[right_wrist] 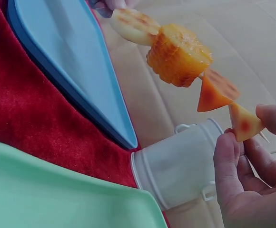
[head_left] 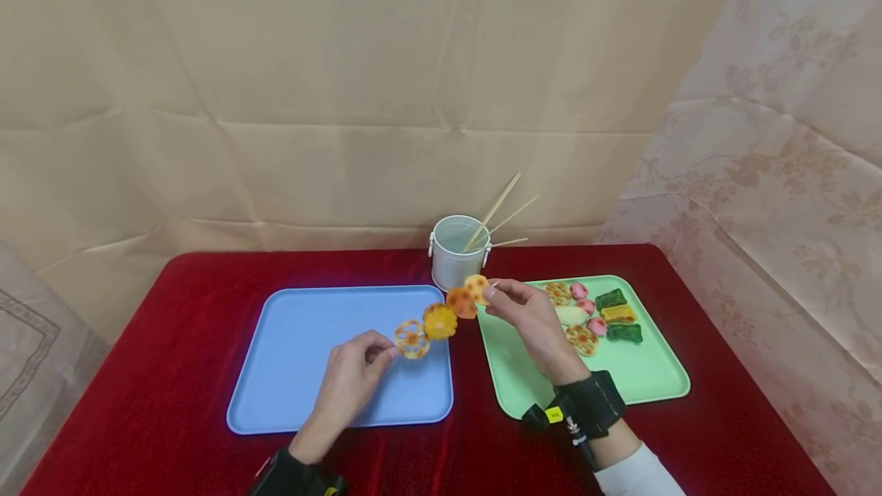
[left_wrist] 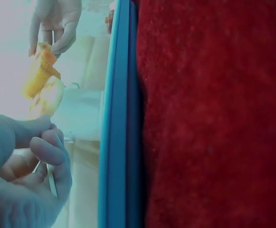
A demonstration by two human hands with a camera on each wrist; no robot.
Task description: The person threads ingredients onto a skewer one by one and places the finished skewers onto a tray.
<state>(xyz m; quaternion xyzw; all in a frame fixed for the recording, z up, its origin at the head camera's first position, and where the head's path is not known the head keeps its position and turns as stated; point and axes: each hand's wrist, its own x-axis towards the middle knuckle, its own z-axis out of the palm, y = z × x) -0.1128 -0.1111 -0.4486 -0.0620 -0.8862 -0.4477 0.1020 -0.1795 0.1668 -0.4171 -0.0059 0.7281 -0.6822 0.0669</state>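
Note:
A skewer of toy food spans my two hands above the gap between the trays. Threaded on it are a lotus root slice (head_left: 412,340), a corn chunk (right_wrist: 180,55), an orange wedge (right_wrist: 216,90) and a pale yellow wedge (right_wrist: 245,122) with brown spots. My left hand (head_left: 354,373) pinches the stick close beside the lotus root slice, over the blue tray (head_left: 296,358). At the other end my right hand (head_left: 530,320) holds the pale yellow wedge between thumb and fingers. The stick's pointed tip shows just past that wedge in the right wrist view.
Behind the hands stands a white metal bucket (head_left: 455,270) with several bamboo sticks (head_left: 498,205) leaning in it. On the right, a green tray (head_left: 661,373) carries lotus root slices, pink pieces, green and yellow rolls. Red velvet cloth (head_left: 165,373) covers the table.

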